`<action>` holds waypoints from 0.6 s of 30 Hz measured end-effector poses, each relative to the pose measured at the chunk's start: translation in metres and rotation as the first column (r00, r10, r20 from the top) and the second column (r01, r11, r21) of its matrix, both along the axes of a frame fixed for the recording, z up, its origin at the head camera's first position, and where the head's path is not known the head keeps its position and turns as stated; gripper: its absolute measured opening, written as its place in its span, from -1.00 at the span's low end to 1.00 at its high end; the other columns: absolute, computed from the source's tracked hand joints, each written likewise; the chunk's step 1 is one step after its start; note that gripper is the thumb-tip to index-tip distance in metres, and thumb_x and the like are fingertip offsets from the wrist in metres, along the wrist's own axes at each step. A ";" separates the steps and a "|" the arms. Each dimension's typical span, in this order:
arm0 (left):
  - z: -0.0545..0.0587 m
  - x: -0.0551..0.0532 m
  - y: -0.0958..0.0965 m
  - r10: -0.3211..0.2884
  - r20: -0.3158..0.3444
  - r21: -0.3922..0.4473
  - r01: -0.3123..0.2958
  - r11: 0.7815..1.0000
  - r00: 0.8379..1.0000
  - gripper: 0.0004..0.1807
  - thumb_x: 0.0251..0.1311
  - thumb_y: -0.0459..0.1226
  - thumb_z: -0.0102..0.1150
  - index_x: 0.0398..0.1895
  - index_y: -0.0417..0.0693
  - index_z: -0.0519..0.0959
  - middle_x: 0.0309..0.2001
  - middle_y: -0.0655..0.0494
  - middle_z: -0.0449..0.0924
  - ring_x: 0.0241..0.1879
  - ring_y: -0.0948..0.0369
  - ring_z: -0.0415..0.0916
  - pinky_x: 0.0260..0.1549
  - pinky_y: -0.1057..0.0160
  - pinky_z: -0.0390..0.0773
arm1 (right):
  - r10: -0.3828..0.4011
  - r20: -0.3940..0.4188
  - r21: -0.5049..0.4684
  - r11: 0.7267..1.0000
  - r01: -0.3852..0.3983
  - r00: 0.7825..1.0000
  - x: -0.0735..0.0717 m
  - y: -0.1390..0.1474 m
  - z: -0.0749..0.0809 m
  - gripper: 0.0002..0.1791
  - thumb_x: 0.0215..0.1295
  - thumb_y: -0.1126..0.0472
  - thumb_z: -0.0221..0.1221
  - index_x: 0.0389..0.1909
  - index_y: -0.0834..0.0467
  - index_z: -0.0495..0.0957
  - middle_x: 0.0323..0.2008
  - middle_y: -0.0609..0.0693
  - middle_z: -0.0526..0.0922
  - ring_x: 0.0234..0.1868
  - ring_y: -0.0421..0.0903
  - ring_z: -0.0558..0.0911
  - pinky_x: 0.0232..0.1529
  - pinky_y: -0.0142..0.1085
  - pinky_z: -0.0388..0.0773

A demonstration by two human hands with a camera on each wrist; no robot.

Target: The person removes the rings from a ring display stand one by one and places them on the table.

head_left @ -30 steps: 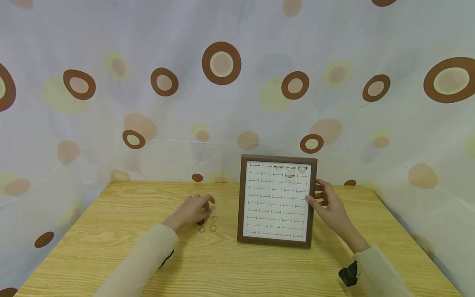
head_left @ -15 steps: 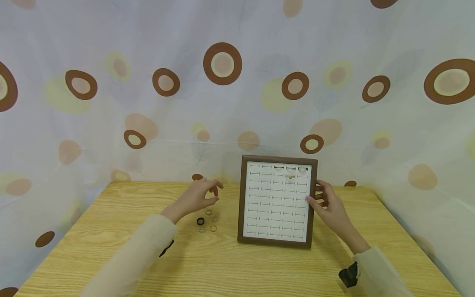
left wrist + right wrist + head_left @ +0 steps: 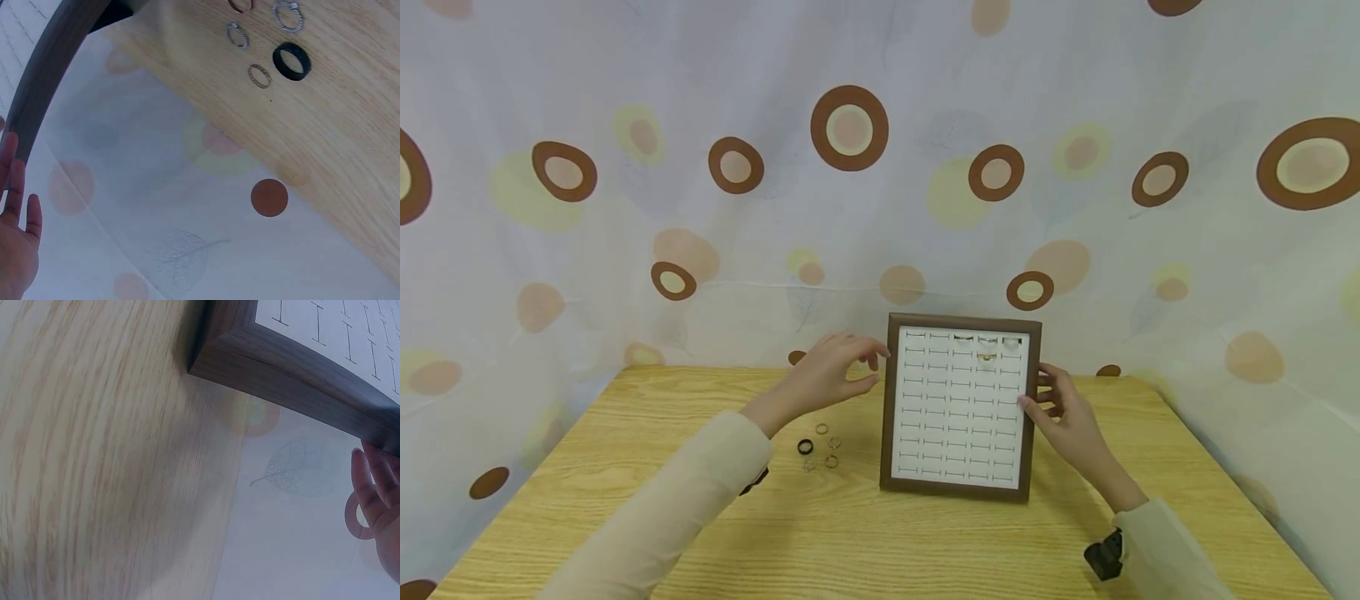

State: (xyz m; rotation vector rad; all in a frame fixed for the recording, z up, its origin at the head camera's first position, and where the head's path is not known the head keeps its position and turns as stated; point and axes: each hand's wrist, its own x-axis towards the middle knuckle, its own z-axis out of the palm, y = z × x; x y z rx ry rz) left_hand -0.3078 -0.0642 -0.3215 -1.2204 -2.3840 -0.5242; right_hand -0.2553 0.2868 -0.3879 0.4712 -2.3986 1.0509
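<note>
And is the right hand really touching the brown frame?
Touching: the head view shows the right hand holding the brown frame by its side, thumb over the front, fingers behind.

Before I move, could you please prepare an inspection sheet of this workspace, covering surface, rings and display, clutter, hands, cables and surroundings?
Surface: wood-grain table, dry-looking where visible.
Display: framed ring display stands on it; three rings in the top row, one gold-coloured ring in the second.
Loose rings: one black ring and four thin rings, left of the display.
Clutter: nothing seen.
Left hand: fingers beside the display's left edge; contact, or a held ring, cannot be told.
Right hand: grips the display's right edge, thumb in front.
Cables: nothing seen.
Surroundings: patterned cloth behind and at both sides.
</note>
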 end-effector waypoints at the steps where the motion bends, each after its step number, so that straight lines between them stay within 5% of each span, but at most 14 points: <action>1: 0.003 0.000 0.003 -0.004 -0.014 0.000 0.004 1.000 1.000 -0.69 0.08 -0.22 0.21 -0.07 0.05 0.51 -0.33 0.28 0.56 -0.23 0.29 0.43 -0.07 0.18 0.37 | 0.003 0.000 -0.001 1.000 -0.003 1.000 0.000 0.000 0.000 -0.40 0.24 0.26 0.11 0.26 0.26 0.14 -0.03 0.18 0.49 -0.21 -0.51 0.44 -0.32 -0.45 0.47; 18: 0.018 0.004 0.063 -0.011 -0.168 0.000 0.011 1.000 0.986 -0.74 0.10 -0.17 0.19 -0.11 0.08 0.53 -0.32 0.30 0.55 -0.21 0.28 0.39 -0.12 0.22 0.31 | -0.009 0.003 0.002 1.000 0.009 1.000 0.004 -0.003 0.005 -0.40 0.21 0.32 0.13 0.25 0.28 0.15 -0.04 0.19 0.50 -0.22 -0.47 0.46 -0.32 -0.44 0.48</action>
